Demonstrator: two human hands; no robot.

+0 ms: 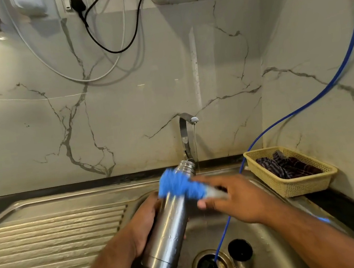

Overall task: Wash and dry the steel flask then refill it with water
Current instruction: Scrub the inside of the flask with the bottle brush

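Scrubbing is proceeding — left hand (143, 223) gripping steel flask (171, 232), right hand (240, 199) clasping blue bottle brush (177, 186) against it; rinsing under tap (188, 119) looks due.

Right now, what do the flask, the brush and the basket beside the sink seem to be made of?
The flask: brushed steel, dull grey sheen with water beads. The brush: blue bristles, probably synthetic; blurred. The basket: cream plastic, apparently, moulded in a fine lattice.
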